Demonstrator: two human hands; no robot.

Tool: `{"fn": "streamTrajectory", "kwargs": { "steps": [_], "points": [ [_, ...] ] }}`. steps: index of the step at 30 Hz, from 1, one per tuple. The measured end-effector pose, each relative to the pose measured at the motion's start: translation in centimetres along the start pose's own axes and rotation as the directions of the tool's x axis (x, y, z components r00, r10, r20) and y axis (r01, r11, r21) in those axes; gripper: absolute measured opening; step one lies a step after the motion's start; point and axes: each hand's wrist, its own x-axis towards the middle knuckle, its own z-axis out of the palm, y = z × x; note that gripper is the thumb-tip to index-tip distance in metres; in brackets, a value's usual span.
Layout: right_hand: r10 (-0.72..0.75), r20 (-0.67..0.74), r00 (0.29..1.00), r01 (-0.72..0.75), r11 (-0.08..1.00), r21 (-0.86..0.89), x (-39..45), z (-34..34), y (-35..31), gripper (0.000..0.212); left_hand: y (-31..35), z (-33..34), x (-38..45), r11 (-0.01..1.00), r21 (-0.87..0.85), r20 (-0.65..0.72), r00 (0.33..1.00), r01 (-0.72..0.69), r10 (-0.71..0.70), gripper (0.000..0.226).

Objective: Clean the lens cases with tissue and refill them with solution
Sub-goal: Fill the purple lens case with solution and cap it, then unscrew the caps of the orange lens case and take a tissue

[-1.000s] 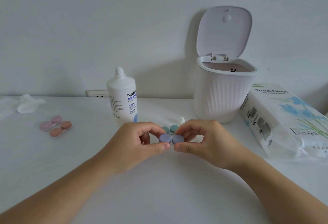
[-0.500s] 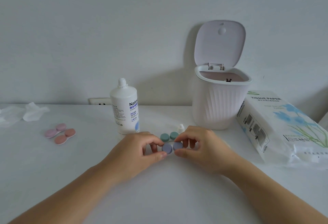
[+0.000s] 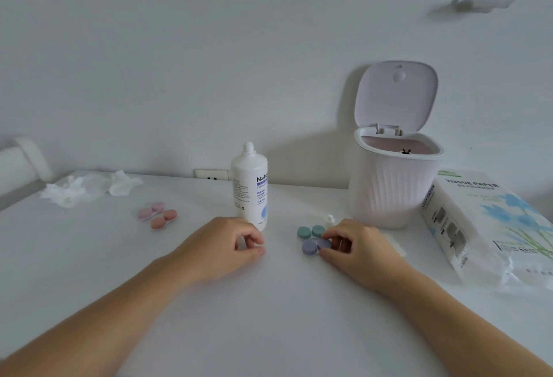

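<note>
A purple lens case (image 3: 311, 247) lies on the white table, capped, just in front of a green lens case (image 3: 310, 232). My right hand (image 3: 357, 249) pinches the purple case's right cap with thumb and fingers. My left hand (image 3: 223, 248) rests on the table to the left, fingers curled with nothing in them, beside the white solution bottle (image 3: 250, 185), which stands uncapped. Its small white cap (image 3: 329, 220) stands behind the green case. A pink case (image 3: 151, 210) and an orange case (image 3: 164, 218) lie at the left.
A white ribbed bin (image 3: 389, 188) with its lid up stands at the back right. A tissue paper pack (image 3: 490, 227) lies at the right edge. Crumpled tissues (image 3: 86, 188) lie at the back left. A wall socket (image 3: 211, 174) is behind the bottle.
The purple case went from held between both hands down onto the table. My left hand let go and drew away to the left. The camera tilted up.
</note>
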Motion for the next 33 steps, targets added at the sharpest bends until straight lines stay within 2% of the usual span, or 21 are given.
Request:
{"fn": "streamTrajectory", "kwargs": {
  "steps": [2, 5, 8, 11, 15, 18, 20, 23, 26, 27, 30, 33],
  "points": [
    [-0.002, -0.008, 1.0, 0.002, 1.0, -0.013, 0.0, 0.1, 0.0, 0.009, -1.6, -1.3, -0.9, 0.994, 0.089, -0.114, 0.992, 0.064, -0.054, 0.008],
    [0.003, -0.018, 1.0, -0.003, 1.0, -0.022, -0.1, 0.2, -0.1, 0.01, -4.3, -3.3, -2.1, 0.949, 0.233, -0.305, 0.943, 0.21, -0.134, 0.007],
    [0.013, -0.031, 0.999, -0.013, 1.0, -0.025, 0.0, 0.4, -0.2, 0.011, -6.8, -5.3, -2.8, 0.918, 0.234, -0.38, 0.899, 0.321, -0.218, 0.005],
    [0.027, -0.034, 0.999, -0.028, 0.999, -0.03, 0.0, 0.5, -0.1, 0.013, -8.7, -6.2, -3.1, 0.853, 0.267, -0.457, 0.838, 0.449, -0.299, 0.018],
    [0.027, -0.031, 0.999, -0.028, 0.999, -0.028, -0.1, 0.5, -0.1, 0.013, -9.8, -6.1, -3.2, 0.821, 0.207, -0.462, 0.793, 0.532, -0.397, 0.043],
    [0.031, -0.031, 0.999, -0.032, 0.999, -0.027, 0.0, 0.5, -0.1, 0.013, -10.1, -6.1, -3.1, 0.83, 0.169, -0.421, 0.8, 0.532, -0.427, 0.043],
    [0.029, -0.03, 0.999, -0.03, 0.999, -0.021, 0.0, 0.5, 0.0, 0.013, -9.8, -6.1, -3.1, 0.837, 0.174, -0.412, 0.81, 0.52, -0.417, 0.039],
    [0.021, -0.023, 1.0, -0.022, 1.0, -0.011, 0.0, 0.5, 0.2, 0.014, -7.7, -5.9, -3.1, 0.884, 0.152, -0.431, 0.834, 0.442, -0.344, 0.044],
    [0.025, -0.021, 0.999, -0.025, 1.0, 0.003, 0.1, 0.6, 0.4, 0.014, -4.2, -5.5, -3.4, 0.966, 0.077, -0.429, 0.883, 0.245, -0.19, 0.025],
    [0.029, -0.02, 0.999, -0.028, 1.0, 0.01, 0.1, 0.6, 0.4, 0.014, -3.1, -5.5, -3.5, 0.984, 0.062, -0.409, 0.903, 0.169, -0.129, 0.019],
    [0.028, -0.008, 1.0, -0.028, 0.999, 0.018, -0.1, 0.5, 0.4, 0.014, 0.0, -5.3, -3.6, 0.999, 0.039, -0.315, 0.949, 0.02, -0.007, 0.027],
    [0.022, -0.014, 1.0, -0.021, 0.999, 0.033, -0.3, 0.2, 0.1, 0.015, 2.7, -4.2, -3.1, 0.994, 0.035, -0.187, 0.977, -0.101, 0.106, 0.026]
  ]
}}
